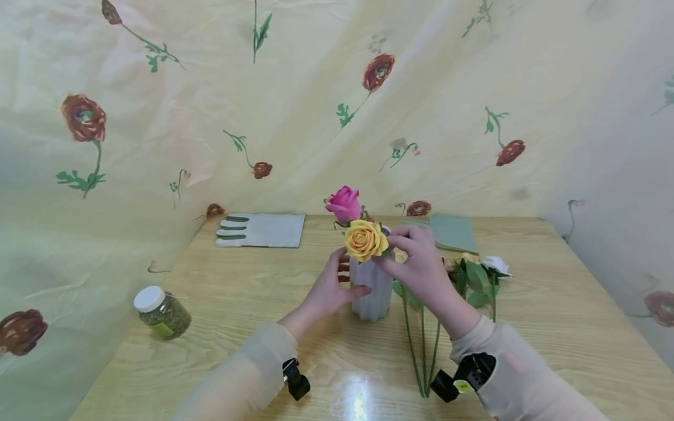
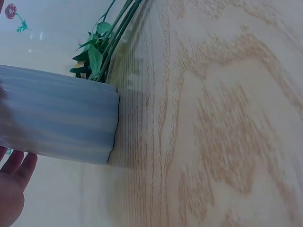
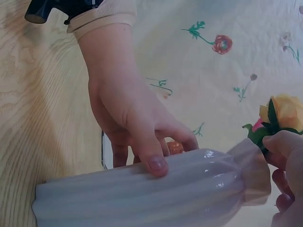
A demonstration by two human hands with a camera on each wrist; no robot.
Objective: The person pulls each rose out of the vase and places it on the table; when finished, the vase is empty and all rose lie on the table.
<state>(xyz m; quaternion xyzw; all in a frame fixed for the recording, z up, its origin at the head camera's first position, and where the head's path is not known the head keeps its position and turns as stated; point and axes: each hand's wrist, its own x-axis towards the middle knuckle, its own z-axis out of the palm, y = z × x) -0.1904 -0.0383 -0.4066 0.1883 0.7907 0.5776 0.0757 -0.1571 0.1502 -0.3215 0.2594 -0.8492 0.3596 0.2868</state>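
Note:
A pale, ribbed vase (image 1: 371,295) stands upright on the wooden table. My left hand (image 1: 329,289) holds it from the left, thumb across the front and fingers around the far side; the right wrist view shows this thumb lying on the ribs. At the vase's rim, my right hand (image 1: 418,263) pinches a yellow rose (image 1: 365,240) just under its bloom, thumb and index finger at the green sepals (image 3: 258,135). The rose's stem is hidden by the vase. Behind the yellow bloom, a pink rose (image 1: 344,204) rises above the vase's mouth.
Several cut flowers, one a white rose (image 1: 495,265), lie right of the vase with long stems (image 1: 423,351) toward the front. A lidded jar (image 1: 171,318) stands at left. A white-and-grey glove (image 1: 274,230) and a green booklet (image 1: 455,232) lie at the back.

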